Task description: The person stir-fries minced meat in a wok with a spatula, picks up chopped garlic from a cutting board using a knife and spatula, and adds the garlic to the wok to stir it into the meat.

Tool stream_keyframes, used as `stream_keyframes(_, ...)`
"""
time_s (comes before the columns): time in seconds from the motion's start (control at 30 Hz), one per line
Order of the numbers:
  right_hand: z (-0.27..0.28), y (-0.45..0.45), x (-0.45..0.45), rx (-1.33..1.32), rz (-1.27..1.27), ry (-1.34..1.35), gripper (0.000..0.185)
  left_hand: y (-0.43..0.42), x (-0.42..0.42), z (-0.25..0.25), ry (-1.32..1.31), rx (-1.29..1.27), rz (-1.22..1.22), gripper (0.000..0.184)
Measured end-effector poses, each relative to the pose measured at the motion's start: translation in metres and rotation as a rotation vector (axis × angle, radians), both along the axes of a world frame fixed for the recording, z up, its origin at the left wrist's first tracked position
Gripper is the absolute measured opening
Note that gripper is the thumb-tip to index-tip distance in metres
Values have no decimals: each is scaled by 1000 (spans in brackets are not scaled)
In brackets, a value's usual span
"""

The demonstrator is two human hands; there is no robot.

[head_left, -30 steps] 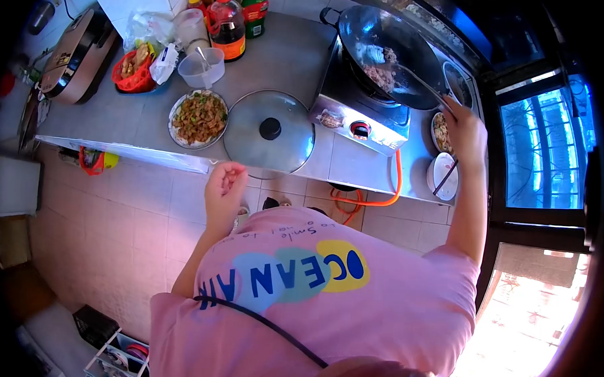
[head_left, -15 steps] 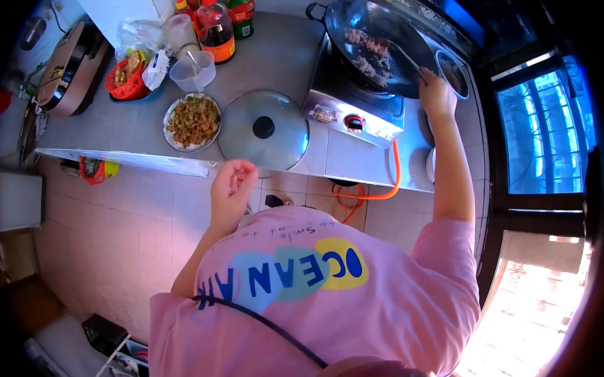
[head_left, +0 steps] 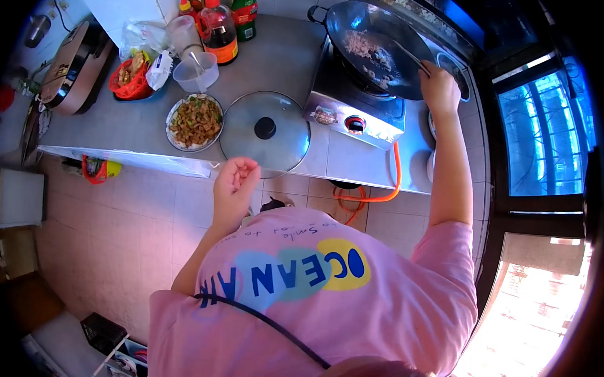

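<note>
1. Head view: the right hand (head_left: 441, 88) was closed around a slim, long-handled utensil (head_left: 412, 55), whose long axis slanted from the grip up and left, its far end inside the wok.
2. The round, smooth, dark wok (head_left: 404, 74) sat on a shiny metal stove (head_left: 367, 118) on the counter (head_left: 273, 58), its loop handle pointing left; crumbly, pinkish food (head_left: 367, 47) lay inside.
3. The left hand (head_left: 235, 183), half-open with loosely curled fingers, held nothing visible near the round glass lid (head_left: 277, 148).

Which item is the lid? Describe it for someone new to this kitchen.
Find the stove on the grey counter. Just left of it lies a round glass lid. Its black central knob sets it apart from the food-filled plate beside it.
</note>
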State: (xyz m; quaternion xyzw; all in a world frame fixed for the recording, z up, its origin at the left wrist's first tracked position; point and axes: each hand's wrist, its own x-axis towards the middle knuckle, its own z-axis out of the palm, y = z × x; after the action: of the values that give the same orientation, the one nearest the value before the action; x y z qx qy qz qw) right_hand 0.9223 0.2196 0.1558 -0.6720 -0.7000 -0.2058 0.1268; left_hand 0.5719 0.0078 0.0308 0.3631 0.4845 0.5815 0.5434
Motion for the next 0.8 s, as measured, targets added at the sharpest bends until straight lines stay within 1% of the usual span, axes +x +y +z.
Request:
stream_keyframes(0.07,-8,5,-11,-11,-49,65,29,-7,0,-4,-5,4,22,11)
stream_keyframes(0.1,-21,13,-3,-39,36,70,29,-10,0,-4,20,-36,6,11)
stream_keyframes(0.13,-19,8,-2,-69,33,31,29,-9,-2,-3,43,-67,-6,11)
stream_keyframes(0.17,-15,-2,-3,-95,34,-9,29,-8,-3,-3,41,-62,1,11)
stream_keyframes(0.23,9,-37,4,-47,126,-17,28,-14,-6,-4,35,-10,48,12)
stream_keyframes(0.33,32,-78,14,-48,127,-7,26,-15,-10,-11,52,-18,89,12)
stream_keyframes(0.4,32,-93,12,-153,84,-103,25,-14,-6,-11,85,-35,62,12)
stream_keyframes(0.43,27,-87,1,-171,0,-177,24,-13,-4,-11,115,-45,37,12)
stream_keyframes(0.5,6,-56,4,-110,40,-126,24,-8,8,-3,80,-36,-6,12)
stream_keyframes(0.57,10,-53,19,-76,50,-89,24,-9,14,-1,51,-23,-48,12)
stream_keyframes(0.6,18,-48,23,-30,72,-57,25,-8,16,-2,37,27,-47,12)
stream_keyframes(0.63,41,-70,17,-80,-10,16,26,-7,18,-4,20,75,-41,12)
stream_keyframes(0.67,56,-85,26,-132,6,97,26,-8,17,-6,19,73,-40,12)
stream_keyframes(0.7,66,-100,39,-126,59,120,26,-10,15,-9,45,8,-27,12)
stream_keyframes(0.73,79,-116,41,-194,88,239,26,-9,14,-11,72,-54,-14,12)
stream_keyframes(0.77,79,-121,49,-194,142,273,25,-8,16,-12,74,-54,-14,12)
stream_keyframes(0.8,75,-119,45,-221,90,241,25,-7,18,-13,59,-45,-15,11)
